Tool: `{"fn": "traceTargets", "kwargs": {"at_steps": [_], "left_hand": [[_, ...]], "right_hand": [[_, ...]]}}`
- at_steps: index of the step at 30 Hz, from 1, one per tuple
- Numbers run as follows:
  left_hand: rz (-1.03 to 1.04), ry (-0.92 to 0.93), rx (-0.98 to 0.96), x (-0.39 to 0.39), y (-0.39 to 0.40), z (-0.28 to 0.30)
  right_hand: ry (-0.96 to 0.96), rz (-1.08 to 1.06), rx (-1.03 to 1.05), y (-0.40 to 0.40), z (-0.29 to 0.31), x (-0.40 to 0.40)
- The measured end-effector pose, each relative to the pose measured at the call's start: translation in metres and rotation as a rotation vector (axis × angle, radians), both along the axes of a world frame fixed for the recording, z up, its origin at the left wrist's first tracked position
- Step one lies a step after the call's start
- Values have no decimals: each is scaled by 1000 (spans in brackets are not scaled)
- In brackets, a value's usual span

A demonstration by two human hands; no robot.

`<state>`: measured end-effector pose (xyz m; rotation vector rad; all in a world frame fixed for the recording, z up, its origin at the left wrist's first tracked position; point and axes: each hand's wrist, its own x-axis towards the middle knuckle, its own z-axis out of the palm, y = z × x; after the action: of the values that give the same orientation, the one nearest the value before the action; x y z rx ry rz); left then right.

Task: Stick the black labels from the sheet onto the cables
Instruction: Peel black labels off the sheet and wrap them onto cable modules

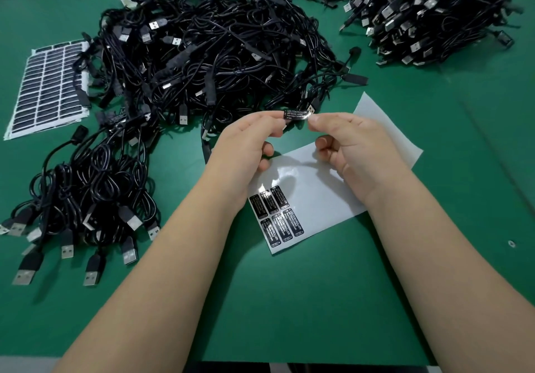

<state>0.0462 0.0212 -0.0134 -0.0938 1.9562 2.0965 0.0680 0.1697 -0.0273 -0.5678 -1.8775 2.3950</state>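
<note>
Full sheet [49,86]: at 10 o'clock on the green table [289,300], its rows of black labels intact, its right edge under the cables.
Bundled cables [86,199]: at 8 o'clock, USB plugs fanned toward the near edge.
Loose cable heap [208,51]: at 12 o'clock, beyond both hands.
Left hand [243,144]: thumb and forefinger clamped on the left end of the black label [296,114]; other fingers curled.
Black label: held level in the air between the two hands, white print facing up.
Worked sheet [318,193]: under the hands, six labels remaining at its near-left corner.
Right hand [350,144]: fingertips pinching the label's right end.
Far pile [428,10]: cables at 2 o'clock.
</note>
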Motion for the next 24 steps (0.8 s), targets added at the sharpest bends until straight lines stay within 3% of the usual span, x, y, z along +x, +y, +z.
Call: {"fn": "traceTargets", "kwargs": {"at_steps": [14, 17, 22, 24], "left_hand": [[-84, 5, -93, 2, 1, -1], [-112, 65, -281, 6, 6, -4], [-399, 561, -991, 19, 13, -12], [-496, 651, -1114, 22, 14, -14]], "right_hand": [[-37, -6, 26, 2, -1, 0], [-26, -37, -28, 1, 1, 0], [-10, -186, -375, 9, 9, 0], [-3, -241, -491, 16, 11, 0]]}}
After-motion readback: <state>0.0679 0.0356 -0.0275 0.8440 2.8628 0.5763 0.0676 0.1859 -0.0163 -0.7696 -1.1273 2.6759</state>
